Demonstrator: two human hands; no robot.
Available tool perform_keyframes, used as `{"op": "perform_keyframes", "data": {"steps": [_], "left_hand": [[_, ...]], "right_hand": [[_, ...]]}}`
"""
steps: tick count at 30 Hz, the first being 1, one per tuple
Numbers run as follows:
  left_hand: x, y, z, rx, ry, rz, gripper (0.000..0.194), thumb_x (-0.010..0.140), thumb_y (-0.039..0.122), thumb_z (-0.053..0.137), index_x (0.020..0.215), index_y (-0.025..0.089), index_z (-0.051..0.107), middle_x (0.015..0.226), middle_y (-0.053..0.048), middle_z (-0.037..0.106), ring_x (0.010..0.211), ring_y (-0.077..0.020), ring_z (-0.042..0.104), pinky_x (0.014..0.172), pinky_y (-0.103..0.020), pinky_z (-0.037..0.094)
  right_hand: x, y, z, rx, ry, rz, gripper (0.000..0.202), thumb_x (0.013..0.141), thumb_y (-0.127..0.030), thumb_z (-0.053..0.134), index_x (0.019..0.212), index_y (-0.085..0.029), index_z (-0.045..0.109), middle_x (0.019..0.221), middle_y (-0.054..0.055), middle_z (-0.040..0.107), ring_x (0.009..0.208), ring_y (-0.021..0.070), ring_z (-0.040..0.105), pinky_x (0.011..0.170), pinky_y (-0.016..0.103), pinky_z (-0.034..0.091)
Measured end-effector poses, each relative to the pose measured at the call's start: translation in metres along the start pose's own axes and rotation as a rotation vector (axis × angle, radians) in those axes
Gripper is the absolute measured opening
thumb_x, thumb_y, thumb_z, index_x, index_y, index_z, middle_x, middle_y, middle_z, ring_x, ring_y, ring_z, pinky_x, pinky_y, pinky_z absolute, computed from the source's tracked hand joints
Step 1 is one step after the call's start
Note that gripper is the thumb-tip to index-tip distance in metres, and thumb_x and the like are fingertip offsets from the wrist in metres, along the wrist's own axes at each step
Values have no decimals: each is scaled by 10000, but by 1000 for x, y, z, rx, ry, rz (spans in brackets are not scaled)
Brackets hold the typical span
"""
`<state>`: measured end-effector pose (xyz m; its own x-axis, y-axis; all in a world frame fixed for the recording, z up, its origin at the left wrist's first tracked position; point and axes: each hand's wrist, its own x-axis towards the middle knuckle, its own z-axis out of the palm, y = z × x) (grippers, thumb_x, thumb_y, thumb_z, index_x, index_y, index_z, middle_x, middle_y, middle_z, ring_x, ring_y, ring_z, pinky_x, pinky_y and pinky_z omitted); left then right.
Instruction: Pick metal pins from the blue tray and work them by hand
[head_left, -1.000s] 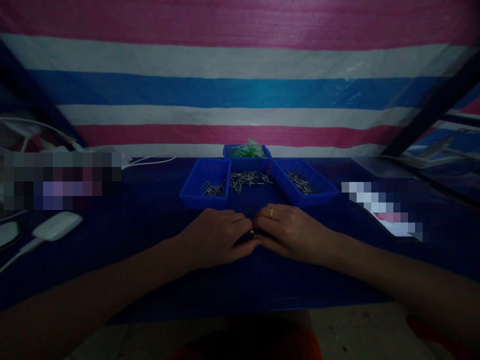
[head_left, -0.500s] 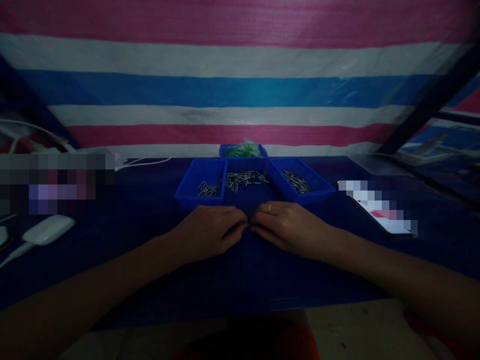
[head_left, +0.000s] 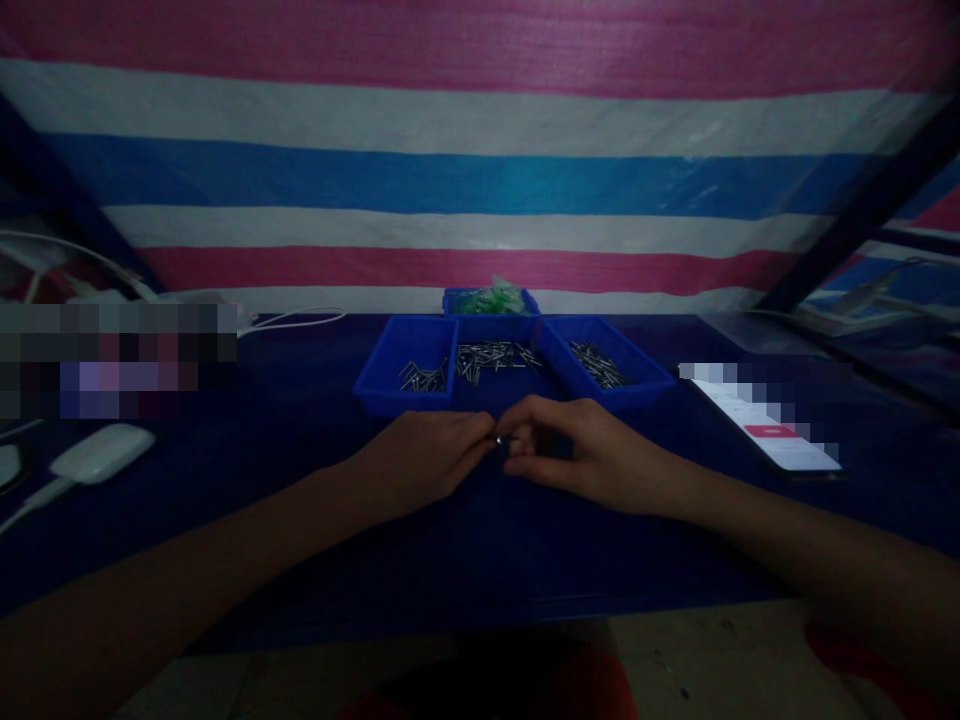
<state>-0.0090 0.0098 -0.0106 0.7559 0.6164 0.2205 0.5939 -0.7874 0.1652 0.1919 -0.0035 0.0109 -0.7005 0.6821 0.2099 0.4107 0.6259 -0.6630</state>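
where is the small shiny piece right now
In the head view, the small shiny piece is below centre, between the left hand and the right hand.

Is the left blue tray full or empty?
Partly filled: the left tray holds metal pieces toward its near end, with bare floor behind them.

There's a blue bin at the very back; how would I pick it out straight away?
Find the striped sheet behind the dark blue table. At the table's far side, near that sheet, sits the back bin. It holds clear and green plastic, whereas the nearer left bin and right bin hold slim metal pieces.
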Motion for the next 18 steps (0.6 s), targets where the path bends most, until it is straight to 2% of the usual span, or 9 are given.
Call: {"op": "perform_keyframes", "data": {"steps": [4, 5, 7, 9, 12, 14, 16, 18], "left_hand": [[0, 1, -2, -52, -2, -6, 85, 853, 178, 406, 822, 167, 484, 747, 20, 571, 665, -96, 560, 587, -202, 398], [0, 1, -3, -68, 5, -21, 72, 846, 182, 418, 865, 171, 487, 769, 20, 579, 675, -97, 564, 591, -201, 401], [-1, 1, -3, -89, 44, -76, 172, 838, 220, 444, 1005, 185, 464, 806, 18, 593, 667, -99, 571, 575, -200, 404], [-1, 1, -2, -101, 87, -132, 341, 833, 265, 460, 1155, 189, 381, 825, 12, 604, 634, -98, 573, 544, -197, 403], [-1, 1, -1, -107, 117, -177, 525, 828, 279, 462, 1289, 178, 231, 815, 13, 614, 586, -89, 570, 518, -188, 406], [0, 1, 1, -97, 118, -195, 560, 828, 267, 458, 1315, 184, 195, 791, 21, 619, 567, -86, 568, 510, -183, 406], [0, 1, 2, -66, 109, -192, 504, 834, 251, 442, 1297, 191, 250, 777, 21, 625, 567, -89, 572, 513, -185, 407], [0, 1, 2, -11, 84, -153, 380, 841, 247, 426, 1216, 198, 379, 790, 12, 633, 597, -97, 583, 537, -197, 417]], "right_hand": [[1, -2, 0, 237, -76, 37, 196, 786, -103, 506, 972, -160, 533, 840, 4, 598, 751, 93, 558, 677, 237, 453], [1, -3, 0, 279, -81, 47, 207, 781, -85, 495, 971, -154, 540, 851, 13, 600, 769, 96, 559, 683, 241, 457], [2, -4, 0, 363, -60, 80, 226, 775, -80, 486, 983, -147, 546, 866, 28, 602, 769, 101, 562, 657, 240, 468], [3, -4, -1, 446, 35, 105, 266, 772, -105, 493, 1031, -155, 530, 922, 47, 604, 763, 109, 567, 609, 238, 481], [6, 1, -3, 512, 325, 120, 319, 774, -169, 513, 1092, -188, 499, 1062, 71, 577, 829, 136, 573, 579, 243, 494], [8, 7, -6, 516, 501, 135, 258, 785, -213, 508, 1041, -191, 532, 1091, 73, 563, 877, 154, 569, 582, 246, 494], [10, 11, -7, 542, 534, 168, 189, 794, -235, 494, 957, -177, 569, 1027, 69, 585, 853, 155, 576, 587, 249, 490], [11, 13, -7, 553, 489, 204, 136, 780, -226, 500, 861, -163, 589, 876, 43, 612, 715, 127, 582, 543, 237, 472]]}}
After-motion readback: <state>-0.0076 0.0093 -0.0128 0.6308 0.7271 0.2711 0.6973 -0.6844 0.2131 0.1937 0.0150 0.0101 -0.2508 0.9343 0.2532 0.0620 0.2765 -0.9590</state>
